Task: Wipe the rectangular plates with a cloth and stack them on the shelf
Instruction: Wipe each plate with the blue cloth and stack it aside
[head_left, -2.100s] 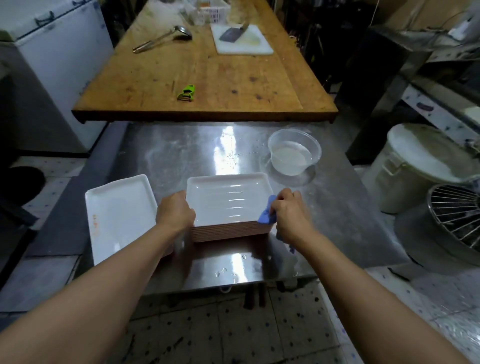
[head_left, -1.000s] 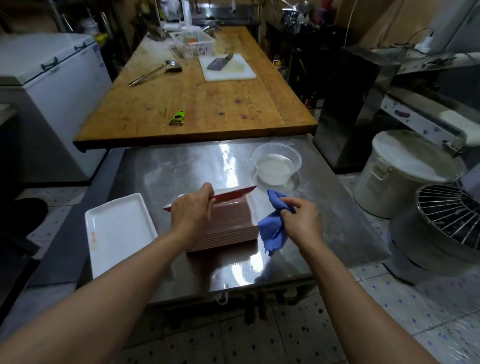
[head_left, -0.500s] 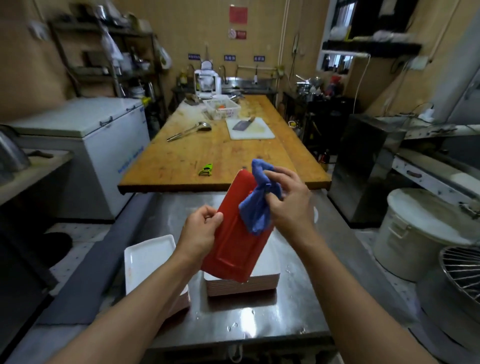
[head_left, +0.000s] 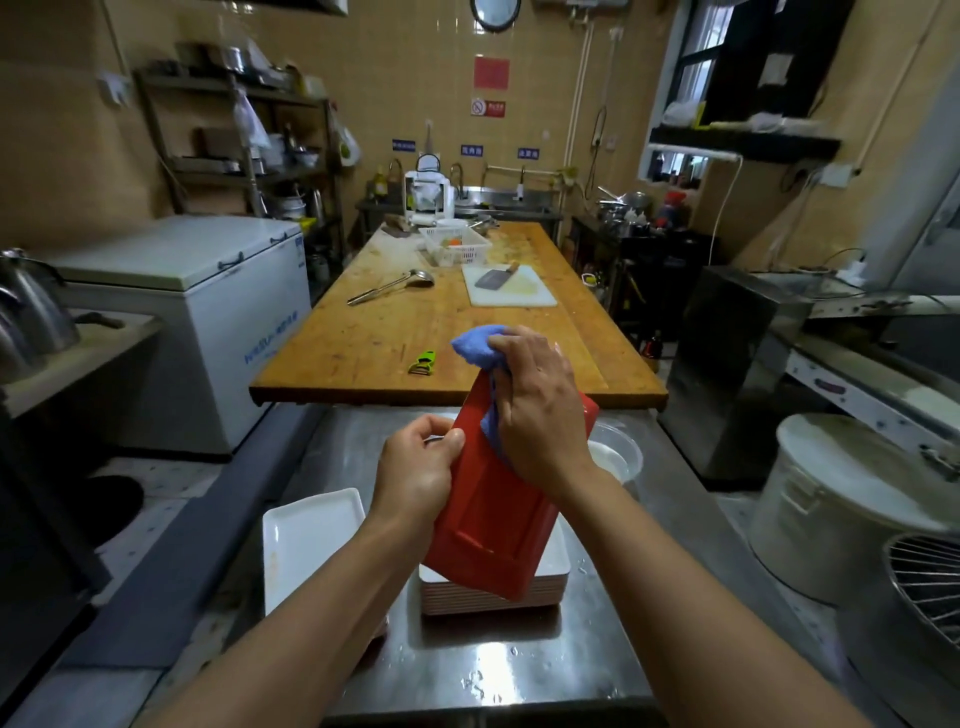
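Observation:
A rectangular plate (head_left: 488, 525) is held up tilted over the steel table, its red underside facing me. My left hand (head_left: 415, 478) grips its left edge. My right hand (head_left: 540, 415) holds a blue cloth (head_left: 480, 348) and presses it against the upper part of the red underside. Under the raised plate a stack of rectangular plates (head_left: 493, 595) stands on the steel table (head_left: 493, 660). A single white rectangular plate (head_left: 306, 540) lies to the left of the stack.
A clear plastic bowl (head_left: 618, 457) sits behind the plate on the right. Beyond is a wooden table (head_left: 395, 332) with a green peeler, a ladle, a cutting board with a cleaver and a basket. A white bucket (head_left: 841, 499) and a wire fan guard stand right; a chest freezer left.
The top plate was lifted off the stack and turned red side toward me. My right hand brought the blue cloth onto it. My view rose from the table to the room.

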